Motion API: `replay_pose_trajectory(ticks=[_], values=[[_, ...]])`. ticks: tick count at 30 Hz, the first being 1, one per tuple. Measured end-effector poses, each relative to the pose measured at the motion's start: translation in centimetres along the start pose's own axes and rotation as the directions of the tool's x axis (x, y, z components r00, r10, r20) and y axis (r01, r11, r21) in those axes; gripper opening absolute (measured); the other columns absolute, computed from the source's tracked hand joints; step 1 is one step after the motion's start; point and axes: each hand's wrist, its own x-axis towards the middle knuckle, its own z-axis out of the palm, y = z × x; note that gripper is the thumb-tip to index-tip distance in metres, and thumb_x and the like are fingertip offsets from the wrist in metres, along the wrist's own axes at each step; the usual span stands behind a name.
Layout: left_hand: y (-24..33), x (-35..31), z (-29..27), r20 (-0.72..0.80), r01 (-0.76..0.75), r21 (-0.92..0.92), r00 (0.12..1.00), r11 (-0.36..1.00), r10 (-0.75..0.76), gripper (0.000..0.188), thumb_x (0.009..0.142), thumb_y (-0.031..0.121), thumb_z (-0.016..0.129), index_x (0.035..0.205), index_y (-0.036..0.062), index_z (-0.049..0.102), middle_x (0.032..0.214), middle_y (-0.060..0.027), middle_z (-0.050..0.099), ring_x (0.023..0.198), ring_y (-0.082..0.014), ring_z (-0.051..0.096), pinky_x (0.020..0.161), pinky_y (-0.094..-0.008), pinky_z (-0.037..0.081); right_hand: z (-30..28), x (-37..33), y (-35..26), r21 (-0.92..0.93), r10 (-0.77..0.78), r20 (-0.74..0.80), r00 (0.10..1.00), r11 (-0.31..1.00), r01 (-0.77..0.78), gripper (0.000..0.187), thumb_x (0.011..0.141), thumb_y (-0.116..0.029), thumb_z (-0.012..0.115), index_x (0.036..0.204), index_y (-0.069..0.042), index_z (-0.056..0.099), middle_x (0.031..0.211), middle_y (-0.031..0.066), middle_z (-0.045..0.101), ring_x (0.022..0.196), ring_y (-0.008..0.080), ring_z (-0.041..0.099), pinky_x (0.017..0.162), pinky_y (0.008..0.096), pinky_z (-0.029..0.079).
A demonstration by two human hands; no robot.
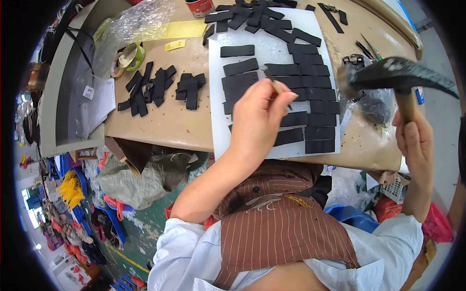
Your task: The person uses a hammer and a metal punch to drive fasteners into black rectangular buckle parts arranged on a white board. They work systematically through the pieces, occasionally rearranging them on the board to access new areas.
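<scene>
My left hand (256, 116) is closed around a slim punch (276, 87) with a tan shaft and dark ends, held above the white board (276, 43). Under and around this hand lie flat black strips (318, 107) in columns, some with small holes near their ends. The hand and forearm cover part of the left column. In my right hand (416, 140) is a hammer (404, 80), gripped by its wooden handle. Its dark head is raised to the right of the board, apart from the punch.
More black strips (252, 17) are heaped at the board's far end, with smaller piles (150, 89) on the left. Beyond those are tape rolls (130, 57) and clear plastic wrap (138, 22). A red can (200, 7) stands at the back. Pens (365, 50) and a plastic bag (376, 104) lie right.
</scene>
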Motion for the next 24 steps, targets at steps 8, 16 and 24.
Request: replay_pose_trajectory(ticks=[8,16,24], values=[[-1.8,0.1,2.7,0.118,-0.105,0.205,0.99,0.973,0.082,0.009,0.092,0.006,0.06,0.096,-0.002,0.062,0.089,-0.0068,0.064,0.076,-0.0096,0.063,0.068,-0.0242,0.056,-0.1,-0.9,1.0,-0.017,-0.031,0.003,1.0,0.999,0.031,0.044,0.098,-0.043,0.048,0.1,0.001,0.056,0.064,-0.008,0.036,0.056,0.0009,0.029,0.05,0.019,0.021],[-2.4,0.0,2.4,0.121,-0.068,0.168,0.992,0.983,0.048,0.01,0.092,0.005,0.059,0.096,-0.0034,0.061,0.092,-0.0072,0.065,0.079,-0.0111,0.065,0.069,-0.025,0.057,-0.1,-0.6,2.3,-0.066,-0.044,0.01,0.999,0.997,0.045,0.045,0.1,-0.043,0.043,0.102,0.001,0.052,0.061,-0.0076,0.034,0.052,0.0009,0.027,0.048,0.0182,0.018],[-2.6,-0.5,2.6,0.102,-0.226,0.268,0.973,0.937,0.206,0.007,0.089,0.004,0.062,0.091,-0.0019,0.06,0.087,-0.0075,0.065,0.069,-0.014,0.062,0.061,-0.0267,0.053,-3.4,0.4,-1.1,0.064,-0.209,-0.307,0.928,0.969,0.239,0.046,0.097,-0.046,0.045,0.102,-0.001,0.054,0.057,-0.0053,0.037,0.046,0.0028,0.031,0.042,0.0195,0.021]])
